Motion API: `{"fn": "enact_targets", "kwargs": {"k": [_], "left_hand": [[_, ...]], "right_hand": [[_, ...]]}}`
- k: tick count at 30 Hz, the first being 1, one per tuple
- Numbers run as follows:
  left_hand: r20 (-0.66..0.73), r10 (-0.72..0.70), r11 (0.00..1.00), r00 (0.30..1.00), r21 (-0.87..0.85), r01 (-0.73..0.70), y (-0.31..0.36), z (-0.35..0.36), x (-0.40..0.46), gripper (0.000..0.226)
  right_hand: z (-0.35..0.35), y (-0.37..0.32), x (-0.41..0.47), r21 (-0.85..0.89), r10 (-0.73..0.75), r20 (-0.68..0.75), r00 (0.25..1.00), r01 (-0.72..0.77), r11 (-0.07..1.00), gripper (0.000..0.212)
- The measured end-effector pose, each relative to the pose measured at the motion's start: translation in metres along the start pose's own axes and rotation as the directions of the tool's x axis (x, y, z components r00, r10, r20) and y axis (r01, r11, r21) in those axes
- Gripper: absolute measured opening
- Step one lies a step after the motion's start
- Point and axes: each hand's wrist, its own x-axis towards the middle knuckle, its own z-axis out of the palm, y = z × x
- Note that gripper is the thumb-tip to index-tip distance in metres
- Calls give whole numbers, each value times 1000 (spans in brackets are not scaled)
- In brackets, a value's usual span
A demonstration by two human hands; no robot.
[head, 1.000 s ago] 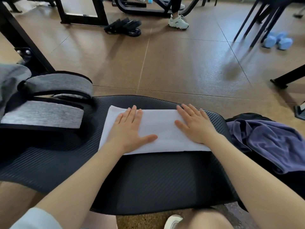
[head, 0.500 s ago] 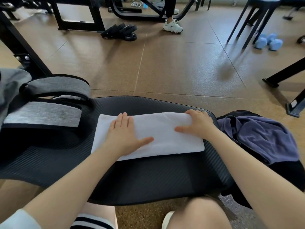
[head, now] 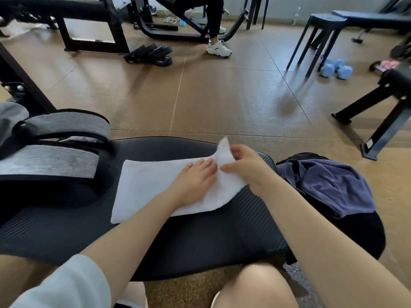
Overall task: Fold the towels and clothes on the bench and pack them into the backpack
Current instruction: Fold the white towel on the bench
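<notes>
White towel (head: 155, 187) flat at bench (head: 200, 241) centre. Left hand (head: 193, 181) pressing flat, fingers straight. Right hand (head: 249, 170) pinching towel's 3 o'clock end, raised. Backpack (head: 55, 152) at 9 o'clock; purple garment (head: 329, 185) at 3 o'clock.

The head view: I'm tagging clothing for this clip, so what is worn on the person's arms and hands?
The left arm has a pale grey sleeve at the upper arm, with the forearm bare. The right arm shows no sleeve. No glove or watch shows on either; any ring is hidden.
</notes>
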Motion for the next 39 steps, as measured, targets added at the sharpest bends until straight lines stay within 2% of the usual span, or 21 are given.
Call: {"fn": "enact_targets", "kwargs": {"k": [1, 2, 3, 5, 7, 9, 11, 12, 14, 16, 17, 18, 20, 22, 24, 26, 28, 30, 32, 36, 39], "left_hand": [[-76, 2, 956, 997, -294, -24, 3, -6, -6, 43], [-173, -71, 857, 982, -515, -29, 4, -12, -14, 39], [-242, -178, 750, 954, -660, -28, 6, -19, -22, 36], [-262, -371, 588, 891, -809, 7, 1, -26, -35, 31], [-160, -446, 525, 881, -843, 113, -7, -26, -42, 21], [-111, -464, 565, 879, -801, 198, -13, -23, -43, 36], [-138, -492, 604, 859, -765, 223, -13, -20, -39, 55], [-175, -504, 634, 846, -740, 225, -14, -17, -35, 55], [-277, -509, 724, 815, -650, 232, -8, -15, -25, 38], [-367, -485, 811, 794, -529, 251, -6, -14, -18, 32], [-383, -468, 836, 796, -483, 259, -6, -14, -18, 36], [-385, -449, 852, 806, -455, 257, -7, -15, -19, 43], [-360, -415, 868, 835, -431, 245, -11, -16, -25, 57], [-346, -379, 878, 858, -427, 216, -17, -20, -36, 61], [-355, -343, 909, 870, -358, 213, -23, -25, -49, 55], [-392, -325, 945, 861, -170, 279, -35, -28, -63, 47], [-436, -350, 914, 829, 33, 403, -52, -31, -76, 44], [-471, -398, 848, 787, 139, 511, -65, -32, -91, 50], [-513, -437, 801, 739, 153, 580, -70, -33, -107, 54], [-627, -447, 731, 638, 155, 665, -71, -34, -133, 51], [-570, -573, 681, 589, 69, 729, -69, -34, -140, 57]], "right_hand": [[8, -5, -3, 0, -44, 36, 998, 44, 999, 66], [16, -8, -5, -51, -90, 74, 993, 94, 994, 73], [25, -9, -7, -119, -126, 119, 985, 140, 983, 75], [38, -5, -10, -253, -120, 215, 969, 174, 952, 70], [46, 0, -11, -347, -71, 272, 960, 167, 923, 64], [48, 5, -9, -367, -66, 256, 964, 161, 916, 50], [46, 9, -10, -395, -109, 239, 965, 199, 897, 39], [44, 11, -11, -427, -136, 244, 960, 232, 874, 38], [39, 12, -14, -481, -204, 264, 943, 312, 819, 40], [33, 14, -11, -637, -308, 334, 891, 454, 623, 40], [32, 16, -8, -704, -320, 372, 871, 490, 514, 45], [31, 19, -6, -740, -298, 398, 868, 496, 455, 55], [32, 25, -3, -737, -202, 431, 880, 472, 484, 79], [39, 29, -2, -731, -174, 452, 875, 475, 490, 92], [52, 29, -2, -757, -193, 462, 866, 498, 422, 94], [67, 25, -2, -771, -214, 468, 857, 515, 374, 88], [81, 21, -3, -793, -214, 483, 849, 527, 306, 83], [90, 18, -2, -826, -205, 484, 851, 522, 213, 82], [92, 15, 1, -838, -186, 487, 853, 516, 176, 85], [93, 10, -1, -844, -152, 480, 864, 502, 188, 94], [101, 8, -13, -892, -284, 340, 897, 403, 205, 84]]}}
